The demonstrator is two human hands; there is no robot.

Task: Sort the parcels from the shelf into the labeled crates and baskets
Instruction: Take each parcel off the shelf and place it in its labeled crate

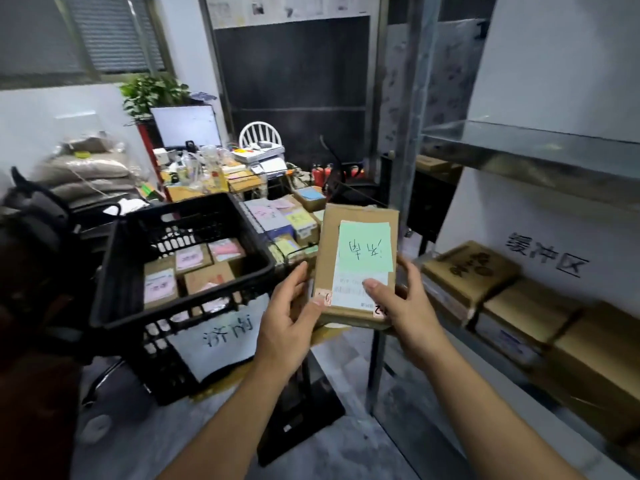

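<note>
Now left hand (287, 317) and right hand (401, 299) grip the parcel (327, 258) centre-scene, right of the crate (187, 299). Green note (365, 245) reads 济南 upside down, matching the crate sign (221, 341). Barcode print is too blurred to read.

Back left: leafy plant (152, 93) sits just above the top-left corner of a lit white monitor (187, 126). Desk (242, 181) below the monitor is crowded w/ clear bottles (211, 164), notes & misc. bits. White spindle-back chair (259, 133) stands behind a white printer (265, 157) at the desk's right end. Red fire extinguishers (320, 174) on the floor near the dark wall panel (294, 81); papers (287, 8) stuck above it. Left wall: stacked grey sacks (90, 168), window blinds (114, 32) higher up. Black office chair (34, 209) far left.
</note>
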